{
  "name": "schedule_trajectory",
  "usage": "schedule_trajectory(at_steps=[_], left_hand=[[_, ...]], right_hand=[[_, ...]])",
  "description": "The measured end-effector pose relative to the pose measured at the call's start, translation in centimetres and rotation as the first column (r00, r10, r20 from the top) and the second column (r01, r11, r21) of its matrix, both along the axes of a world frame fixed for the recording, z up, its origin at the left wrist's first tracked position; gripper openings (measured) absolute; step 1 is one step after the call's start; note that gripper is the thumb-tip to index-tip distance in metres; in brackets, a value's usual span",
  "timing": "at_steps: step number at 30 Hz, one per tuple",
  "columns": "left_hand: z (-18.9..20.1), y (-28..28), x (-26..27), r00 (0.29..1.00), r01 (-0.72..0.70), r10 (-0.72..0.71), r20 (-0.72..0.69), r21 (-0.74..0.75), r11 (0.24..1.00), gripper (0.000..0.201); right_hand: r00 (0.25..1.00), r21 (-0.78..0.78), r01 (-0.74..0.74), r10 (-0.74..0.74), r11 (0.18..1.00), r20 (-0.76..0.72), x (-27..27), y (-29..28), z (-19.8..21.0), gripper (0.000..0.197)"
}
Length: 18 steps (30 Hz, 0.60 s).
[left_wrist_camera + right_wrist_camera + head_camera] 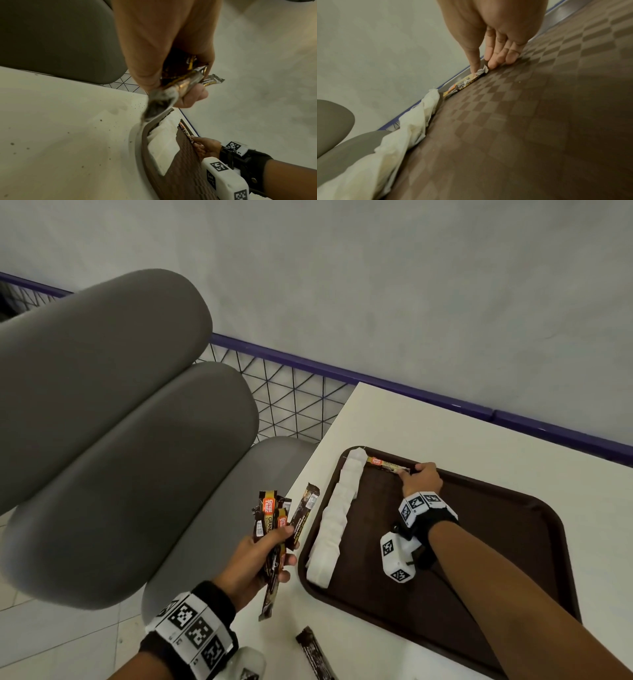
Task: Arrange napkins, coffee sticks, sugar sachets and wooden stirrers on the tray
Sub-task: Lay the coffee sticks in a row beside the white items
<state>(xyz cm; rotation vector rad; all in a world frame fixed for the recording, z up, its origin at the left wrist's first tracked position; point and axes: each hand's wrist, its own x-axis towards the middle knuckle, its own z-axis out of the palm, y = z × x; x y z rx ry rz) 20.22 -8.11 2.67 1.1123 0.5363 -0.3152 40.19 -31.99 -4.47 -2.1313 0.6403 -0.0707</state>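
A brown tray [496, 559] lies on the white table [445, 422]. Along its left edge runs a row of white napkins [337, 518], which also shows in the right wrist view [402, 135]. One coffee stick [385, 464] lies against the tray's far rim. My right hand [409, 470] touches that coffee stick's [464, 83] near end with straight fingertips [475, 67]. Off the table's left edge, my left hand [270, 549] grips a bunch of coffee sticks [274, 515], seen close in the left wrist view [185, 79]. No sugar sachets or stirrers are in view.
A loose coffee stick [315, 652] lies on the table near the front edge, left of the tray. Grey padded chairs [120, 422] stand to the left. A purple rail with wire mesh [308, 364] runs along the wall behind the table.
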Motion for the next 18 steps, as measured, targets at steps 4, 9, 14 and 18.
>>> schedule_trajectory(at_steps=[4,9,14,18], left_hand=[[0.4,-0.6,0.3,1.000,0.019,-0.019,0.019,0.007,1.000,0.021],[0.9,-1.9,0.5,0.999,0.026,-0.026,0.043,0.018,1.000,0.017],[1.1,-3.4,0.7,0.997,0.063,-0.063,0.048,0.016,0.998,0.013],[1.4,-4.7,0.4,0.990,0.128,-0.129,0.050,0.023,0.992,0.014]], right_hand=[[0.995,0.016,-0.029,0.027,0.999,0.096,-1.0,-0.4,0.6,0.036],[0.929,0.221,-0.344,0.297,0.913,0.221,-5.7,1.2,3.2,0.021],[0.671,0.400,-0.703,0.735,0.588,0.098,-12.2,3.9,6.8,0.028],[0.673,0.437,-0.711,0.712,0.551,0.198,-15.4,5.5,7.2,0.023]])
